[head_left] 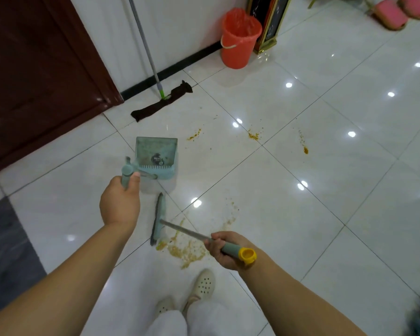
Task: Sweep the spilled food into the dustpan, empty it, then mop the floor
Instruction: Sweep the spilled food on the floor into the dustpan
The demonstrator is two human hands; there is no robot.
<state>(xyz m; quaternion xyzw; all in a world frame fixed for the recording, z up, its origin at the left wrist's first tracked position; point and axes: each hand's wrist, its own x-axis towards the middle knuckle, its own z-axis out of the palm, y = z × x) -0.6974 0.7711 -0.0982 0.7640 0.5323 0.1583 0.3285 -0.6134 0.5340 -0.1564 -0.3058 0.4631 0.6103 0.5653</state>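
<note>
Our left hand (119, 202) is curled tight around the handle of the dustpan (155, 152), with the thumb on top. The dustpan sits just past that hand, and we see its green tray open toward us, with a row of teeth along the near edge and a few dark and brown bits inside. We cannot tell if it rests on the floor (301, 214) or hangs a little above it. Our right hand (228, 248) is wrapped around the broom (159, 219) near the top of its handle, where a yellow cap sticks out past our fingers. The grey stick runs from that hand up and left to the flat broom head, which stands on its edge on the white tiles, between our two hands and just below the dustpan. The food (187, 251) is a mushy yellow-brown mess on the floor right beside the near end of the broom head and under the stick. More small spots (254, 135) lie farther out, past the dustpan and off to the right. Our two pale shoes (201, 287) stand near the big mess. Farther away, a mop (163, 100) with a dark cloth leans on the wall (180, 32) by the brown door (41, 69). An orange bucket (239, 37) stands by the wall too, and pink slippers (398, 13) sit in the far corner.
</note>
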